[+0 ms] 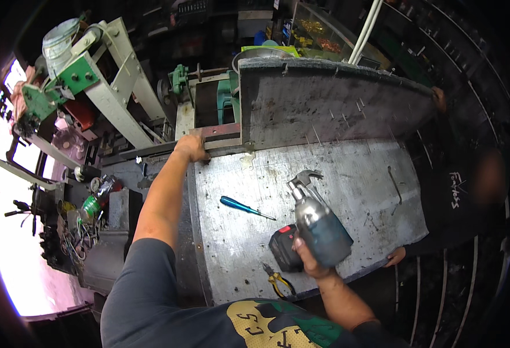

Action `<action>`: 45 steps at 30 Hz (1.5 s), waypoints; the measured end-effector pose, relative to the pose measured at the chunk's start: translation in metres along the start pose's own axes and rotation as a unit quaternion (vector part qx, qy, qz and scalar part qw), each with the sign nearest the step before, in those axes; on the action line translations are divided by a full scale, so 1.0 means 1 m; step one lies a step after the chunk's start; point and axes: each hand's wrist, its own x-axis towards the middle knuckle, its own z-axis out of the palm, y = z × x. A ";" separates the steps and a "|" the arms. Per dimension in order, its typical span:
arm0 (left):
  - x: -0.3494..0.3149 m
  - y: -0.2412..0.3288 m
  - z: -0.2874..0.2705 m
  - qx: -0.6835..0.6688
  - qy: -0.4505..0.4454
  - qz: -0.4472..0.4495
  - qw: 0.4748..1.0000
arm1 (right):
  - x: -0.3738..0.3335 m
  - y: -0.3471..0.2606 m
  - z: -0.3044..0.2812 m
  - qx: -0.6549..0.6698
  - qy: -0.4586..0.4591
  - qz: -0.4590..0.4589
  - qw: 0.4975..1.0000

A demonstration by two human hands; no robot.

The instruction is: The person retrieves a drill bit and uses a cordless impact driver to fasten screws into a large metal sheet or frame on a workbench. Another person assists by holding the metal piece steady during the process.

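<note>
A blue-grey cordless impact wrench [327, 232] with a black battery is in my right hand [310, 258], held above a scuffed metal sheet [237, 243]. My left hand [192, 148] is closed at the sheet's far left corner, by a reddish bar [220, 130]; what its fingers grip is hidden. Between my arms lies a blue screwdriver [240, 205]. Beyond the wrench rests a claw hammer [309, 175], its handle partly covered. Yellow-and-black pliers [278, 281] lie near my body. At the far side a dark panel [324, 104] stands tilted up, with thin nails or screws protruding.
At the right, another person's hand [439, 100] holds the panel's end, their other hand [395, 256] at the sheet's edge. A bent metal rod [395, 191] lies on the sheet's right part. A white-and-green machine frame [107, 98] rises at the left, with cluttered wires [81, 238] below.
</note>
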 end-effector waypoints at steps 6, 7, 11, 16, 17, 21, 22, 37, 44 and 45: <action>0.008 -0.019 0.007 -0.123 0.003 0.016 0.992 | 0.082 0.046 0.085 0.584 0.092 0.275 0.758; 0.010 -0.020 0.009 -0.137 0.002 -0.002 0.991 | 0.094 0.056 0.107 0.600 0.126 0.329 0.718; 0.018 -0.020 0.011 -0.129 0.012 0.000 0.992 | 0.122 0.093 0.182 0.674 0.167 0.363 0.622; 0.019 -0.021 0.006 -0.124 -0.017 0.031 0.992 | 0.147 0.127 0.218 0.698 0.180 0.334 0.607; 0.020 -0.021 0.004 -0.121 -0.022 0.029 0.992 | 0.150 0.131 0.220 0.701 0.187 0.329 0.605; 0.022 -0.022 0.005 -0.113 -0.014 0.021 0.993 | 0.151 0.143 0.221 0.703 0.199 0.315 0.606; 0.022 -0.022 0.006 -0.120 -0.018 0.022 0.992 | 0.149 0.144 0.221 0.699 0.205 0.321 0.605; 0.025 -0.022 0.002 -0.152 -0.040 0.025 0.987 | 0.158 0.151 0.232 0.745 0.201 0.266 0.578; 0.029 -0.025 0.003 -0.149 -0.051 0.019 0.987 | 0.149 0.145 0.226 0.735 0.180 0.300 0.581; 0.029 -0.025 0.004 -0.145 -0.049 0.017 0.988 | 0.149 0.144 0.226 0.740 0.173 0.287 0.584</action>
